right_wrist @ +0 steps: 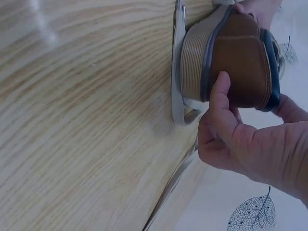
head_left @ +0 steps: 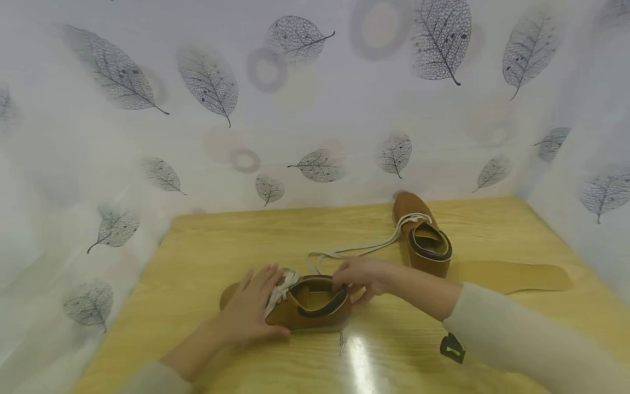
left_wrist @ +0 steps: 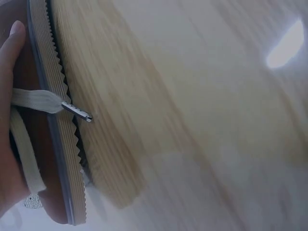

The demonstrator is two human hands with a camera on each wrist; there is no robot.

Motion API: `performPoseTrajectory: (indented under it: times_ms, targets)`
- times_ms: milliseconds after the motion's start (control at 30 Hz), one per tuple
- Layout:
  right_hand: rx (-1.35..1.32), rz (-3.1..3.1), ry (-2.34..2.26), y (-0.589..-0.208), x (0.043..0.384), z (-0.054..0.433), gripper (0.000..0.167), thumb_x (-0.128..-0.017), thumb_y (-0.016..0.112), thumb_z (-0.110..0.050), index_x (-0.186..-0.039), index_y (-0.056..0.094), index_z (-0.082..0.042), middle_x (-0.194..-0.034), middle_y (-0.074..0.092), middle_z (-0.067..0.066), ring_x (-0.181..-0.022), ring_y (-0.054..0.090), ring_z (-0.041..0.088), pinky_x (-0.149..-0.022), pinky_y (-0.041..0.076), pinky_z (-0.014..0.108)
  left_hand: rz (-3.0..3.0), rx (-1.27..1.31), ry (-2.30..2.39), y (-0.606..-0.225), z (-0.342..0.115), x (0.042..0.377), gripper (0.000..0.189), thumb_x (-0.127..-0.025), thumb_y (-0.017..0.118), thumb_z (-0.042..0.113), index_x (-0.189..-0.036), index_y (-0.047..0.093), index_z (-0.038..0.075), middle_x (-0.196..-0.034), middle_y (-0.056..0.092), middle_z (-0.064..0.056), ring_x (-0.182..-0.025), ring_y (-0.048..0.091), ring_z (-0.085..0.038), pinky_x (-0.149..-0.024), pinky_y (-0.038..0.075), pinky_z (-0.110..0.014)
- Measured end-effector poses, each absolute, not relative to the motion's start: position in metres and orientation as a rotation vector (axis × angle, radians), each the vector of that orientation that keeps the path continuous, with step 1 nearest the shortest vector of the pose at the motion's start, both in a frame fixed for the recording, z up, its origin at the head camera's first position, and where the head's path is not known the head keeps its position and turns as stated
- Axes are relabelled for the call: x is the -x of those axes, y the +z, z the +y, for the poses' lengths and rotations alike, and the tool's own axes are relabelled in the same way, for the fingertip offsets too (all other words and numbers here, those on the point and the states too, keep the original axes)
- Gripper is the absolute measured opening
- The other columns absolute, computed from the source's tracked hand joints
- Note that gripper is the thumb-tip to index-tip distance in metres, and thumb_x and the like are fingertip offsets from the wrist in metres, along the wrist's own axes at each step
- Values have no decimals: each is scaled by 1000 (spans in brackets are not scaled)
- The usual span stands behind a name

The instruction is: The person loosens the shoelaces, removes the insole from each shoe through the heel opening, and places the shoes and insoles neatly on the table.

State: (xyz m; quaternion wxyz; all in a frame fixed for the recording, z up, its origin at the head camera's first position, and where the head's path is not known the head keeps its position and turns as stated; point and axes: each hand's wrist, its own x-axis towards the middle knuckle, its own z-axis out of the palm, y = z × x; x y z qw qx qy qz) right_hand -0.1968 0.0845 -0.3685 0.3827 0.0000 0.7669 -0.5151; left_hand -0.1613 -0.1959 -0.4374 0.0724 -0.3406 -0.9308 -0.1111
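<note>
Head view: left hand [head_left: 251,309] lies spread across a brown shoe [head_left: 307,319], right hand [head_left: 364,274] grips its heel [right_wrist: 238,67]; likely adjusting the fit, next calling for a steady hold.

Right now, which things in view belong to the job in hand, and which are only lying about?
Job in hand:
- near shoe
- its pale lace
- left hand on top
- right hand gripping the heel

Apparently lying about:
- other shoe
- flat tan insole-shaped piece
</note>
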Motion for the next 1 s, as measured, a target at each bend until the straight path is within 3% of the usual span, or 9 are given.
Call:
performPoseTrajectory:
  times_ms: [267,400,600,667,800,1000]
  targets:
    - [-92,1928,-1456,-370,184,106,38,-83,59,-6,-119,55,6,-90,56,7,-73,58,14,-73,58,42,-2804,977,-326,-441,-176,157,116,-68,60,77,-148,23,2,-151,30,-20,-141,23,-33,-113,17,-59]
    - [-124,1925,-1490,-371,182,117,39,-82,63,-6,-118,57,7,-89,52,6,-70,54,13,-74,58,41,-2831,964,-340,-440,-164,156,114,-68,61,76,-148,23,4,-151,30,-18,-142,23,-33,-113,17,-60]
    - [-125,1952,-1503,-369,174,132,48,-85,65,-8,-126,49,9,-112,55,17,-96,57,26,-79,57,44,-2860,941,-372,-438,-148,155,111,-68,61,76,-148,24,9,-152,30,-15,-141,24,-33,-114,15,-60]
    - [-130,1965,-1515,-368,171,137,51,-84,64,-6,-129,45,10,-115,54,18,-97,56,28,-81,57,46,-2872,935,-360,-438,-141,155,111,-69,59,77,-149,23,9,-152,29,-14,-142,23,-31,-114,14,-60]
    - [-129,1997,-1528,-370,168,150,52,-84,60,-5,-130,43,11,-109,55,15,-87,53,23,-80,57,45,-2898,931,-352,-437,-126,155,110,-70,57,78,-149,22,9,-153,29,-12,-143,21,-30,-115,12,-58]
    - [-122,2004,-1538,-370,166,168,49,-86,56,-8,-129,43,11,-103,60,12,-91,58,24,-80,57,46,-2859,962,-306,-440,-110,157,112,-70,57,78,-147,25,3,-152,29,-17,-141,24,-33,-114,16,-59]
